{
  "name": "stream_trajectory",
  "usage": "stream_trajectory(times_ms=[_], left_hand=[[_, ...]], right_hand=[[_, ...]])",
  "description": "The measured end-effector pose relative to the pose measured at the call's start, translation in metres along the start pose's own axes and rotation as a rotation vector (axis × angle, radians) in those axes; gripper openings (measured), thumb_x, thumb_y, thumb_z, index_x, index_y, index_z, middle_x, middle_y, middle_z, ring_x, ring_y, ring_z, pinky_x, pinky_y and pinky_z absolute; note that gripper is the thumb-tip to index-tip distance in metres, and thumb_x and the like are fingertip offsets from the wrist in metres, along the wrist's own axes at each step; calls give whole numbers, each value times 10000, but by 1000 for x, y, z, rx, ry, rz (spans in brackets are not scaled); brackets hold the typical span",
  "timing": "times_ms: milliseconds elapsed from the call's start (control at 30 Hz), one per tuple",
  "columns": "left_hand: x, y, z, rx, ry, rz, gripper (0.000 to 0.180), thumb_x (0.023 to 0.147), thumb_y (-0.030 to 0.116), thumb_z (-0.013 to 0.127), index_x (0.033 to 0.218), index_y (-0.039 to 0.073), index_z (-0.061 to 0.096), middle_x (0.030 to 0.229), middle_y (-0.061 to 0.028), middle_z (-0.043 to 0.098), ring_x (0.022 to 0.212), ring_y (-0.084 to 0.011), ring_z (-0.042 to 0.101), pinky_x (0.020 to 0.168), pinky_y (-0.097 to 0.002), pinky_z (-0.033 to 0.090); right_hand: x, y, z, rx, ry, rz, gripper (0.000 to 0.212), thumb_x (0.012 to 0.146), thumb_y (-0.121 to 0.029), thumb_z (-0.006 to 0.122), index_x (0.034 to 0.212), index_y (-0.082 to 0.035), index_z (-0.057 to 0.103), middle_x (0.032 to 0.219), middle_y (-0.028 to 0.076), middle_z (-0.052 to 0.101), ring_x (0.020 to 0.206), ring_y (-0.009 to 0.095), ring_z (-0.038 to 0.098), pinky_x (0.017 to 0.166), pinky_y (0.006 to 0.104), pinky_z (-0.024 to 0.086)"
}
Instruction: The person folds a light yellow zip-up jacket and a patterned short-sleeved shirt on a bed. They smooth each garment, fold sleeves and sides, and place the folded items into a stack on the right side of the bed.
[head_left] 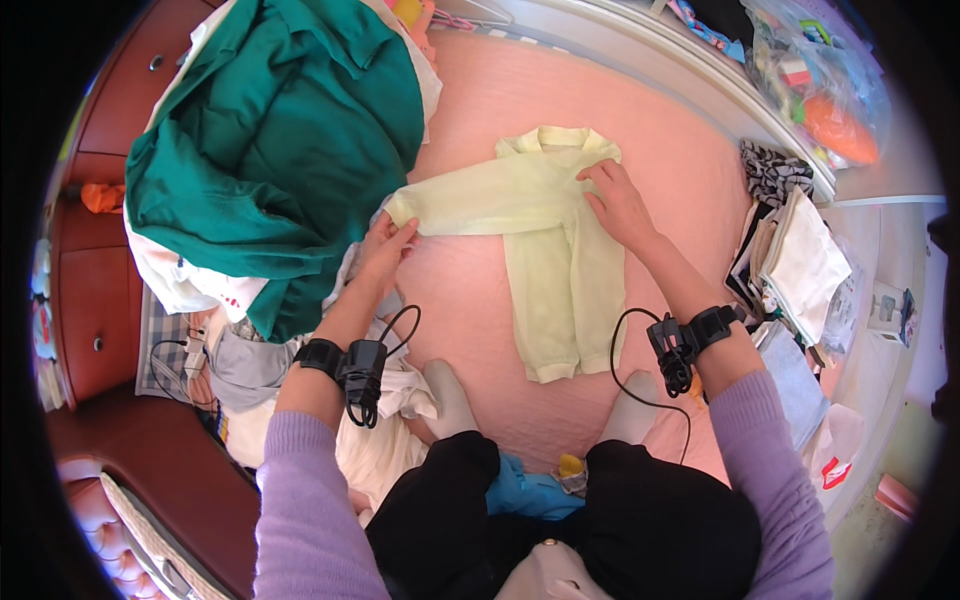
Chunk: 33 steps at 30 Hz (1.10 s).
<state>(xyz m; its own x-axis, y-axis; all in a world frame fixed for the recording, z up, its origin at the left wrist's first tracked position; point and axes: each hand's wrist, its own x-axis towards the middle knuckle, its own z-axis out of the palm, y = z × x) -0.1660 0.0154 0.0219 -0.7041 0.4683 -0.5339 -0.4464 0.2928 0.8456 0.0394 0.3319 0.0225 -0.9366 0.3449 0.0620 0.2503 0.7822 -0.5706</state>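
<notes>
A thin pale yellow long-sleeved top (pixel 540 270) with a collar lies flat on the pink bed cover (pixel 470 110), its collar at the far end. One sleeve stretches out to the left. The other runs down along the right side of the body. At the end of the outstretched sleeve, my left hand (pixel 385 245) pinches the cuff between thumb and fingers. My right hand (pixel 620 205) rests over the top's right shoulder, fingers curved and apart, with no fabric visibly gripped.
A heap of green and white clothes (pixel 290 130) rises at the far left, before a reddish-brown drawer cabinet (pixel 95 255). Folded clothes (pixel 805 260) are stacked at right. A clear plastic bag of colourful items (pixel 825 90) sits at the far right. My feet flank the bed's near part.
</notes>
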Motion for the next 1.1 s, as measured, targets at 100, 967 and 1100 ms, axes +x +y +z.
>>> stream_trajectory(times_ms=[100,967,1100], left_hand=[[-2,4,0,1,-27,9,212,908,197,694,1093,106,644,737,76,568,607,-25,488,530,-175,347],[26,-55,1,187,494,209,235,824,124,742,971,15,593,931,-51,627,771,-141,575,677,-280,477],[30,-61,2,25,478,115,350,817,85,721,1118,13,557,1079,-106,622,900,-176,608,755,-295,507]], right_hand=[[0,1,3,-7,-18,-18,456,825,-30,653,1265,-85,543,1271,134,498,1198,326,473,981,404,447],[14,3,34,-286,-77,-6,559,873,-320,659,1381,-155,496,1517,135,349,1407,325,313,1091,437,380],[15,4,34,-296,-7,-49,516,873,-310,662,1343,-142,530,1441,123,427,1348,314,382,1023,433,423]])
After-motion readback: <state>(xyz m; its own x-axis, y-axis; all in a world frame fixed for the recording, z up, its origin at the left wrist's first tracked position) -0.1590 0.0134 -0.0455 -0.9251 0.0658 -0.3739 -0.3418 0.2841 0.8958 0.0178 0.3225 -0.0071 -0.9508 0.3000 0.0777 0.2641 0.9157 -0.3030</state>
